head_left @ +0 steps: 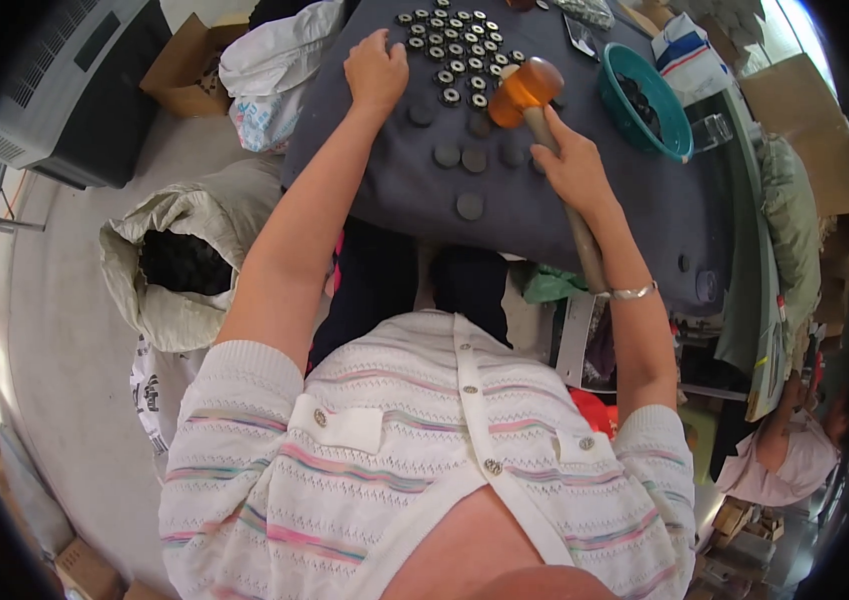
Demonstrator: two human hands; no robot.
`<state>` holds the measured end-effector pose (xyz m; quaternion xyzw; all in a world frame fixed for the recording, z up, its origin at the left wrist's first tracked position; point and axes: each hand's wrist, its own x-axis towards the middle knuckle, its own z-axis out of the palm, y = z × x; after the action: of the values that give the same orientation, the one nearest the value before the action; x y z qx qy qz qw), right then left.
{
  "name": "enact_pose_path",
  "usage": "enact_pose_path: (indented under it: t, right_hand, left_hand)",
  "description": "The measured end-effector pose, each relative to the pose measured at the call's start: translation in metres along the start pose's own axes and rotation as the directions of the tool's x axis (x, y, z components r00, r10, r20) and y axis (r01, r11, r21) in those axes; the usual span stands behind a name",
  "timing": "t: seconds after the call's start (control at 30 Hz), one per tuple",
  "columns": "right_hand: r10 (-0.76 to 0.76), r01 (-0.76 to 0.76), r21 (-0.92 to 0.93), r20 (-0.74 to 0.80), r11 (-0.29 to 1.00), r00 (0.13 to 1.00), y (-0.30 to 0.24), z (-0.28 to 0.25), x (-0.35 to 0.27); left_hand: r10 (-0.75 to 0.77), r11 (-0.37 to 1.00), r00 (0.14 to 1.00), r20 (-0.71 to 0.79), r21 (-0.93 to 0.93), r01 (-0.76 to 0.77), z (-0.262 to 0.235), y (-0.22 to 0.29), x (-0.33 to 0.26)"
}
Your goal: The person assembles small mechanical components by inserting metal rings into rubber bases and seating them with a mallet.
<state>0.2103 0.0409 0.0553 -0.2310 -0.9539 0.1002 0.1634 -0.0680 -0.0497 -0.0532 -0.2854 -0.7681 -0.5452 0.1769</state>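
Right hand [573, 165] grips orange mallet [530, 88]; left hand [377, 72] touches grey discs [448, 155]

We see bare grey pad [635, 215] to the right & near edge, room to pass there. Far side is blocked by packed ring parts [455, 55]; loose dark discs [470, 160] sit betw. our left hand [377, 70] & right hand [573, 165]. Teal bowl [673, 120] closes the far right; mallet [527, 88] hangs over the middle.
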Motion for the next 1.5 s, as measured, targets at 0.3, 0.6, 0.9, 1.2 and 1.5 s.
enact_pose_path:
  t: [0.3,0.6,0.9,1.2,1.5]
  right_hand:
    - [0.010,0.038,0.235,-0.202,0.971,0.979,-0.020,-0.035,-0.029]
    - [0.550,-0.415,0.619,-0.033,0.666,0.834,0.114,-0.056,-0.118]
    - [0.234,-0.332,-0.482,-0.253,0.811,0.939,0.141,-0.047,-0.114]
    - [0.084,-0.112,-0.251,-0.119,0.962,0.989,0.098,0.003,-0.086]
    - [-0.020,0.020,0.022,-0.026,1.000,0.999,0.031,0.014,-0.032]
  left_hand:
    - [-0.031,0.999,0.999,-0.010,-0.041,0.030,0.003,-0.001,0.010]
    - [0.133,0.986,0.983,-0.126,-0.086,-0.144,-0.015,0.018,0.001]
    - [0.367,0.846,0.792,0.488,0.179,-0.502,-0.066,0.058,-0.049]
    - [0.377,0.844,0.722,0.581,0.106,-0.526,-0.074,0.061,-0.046]
    - [0.323,0.858,0.628,0.708,0.061,-0.511,-0.082,0.101,-0.084]
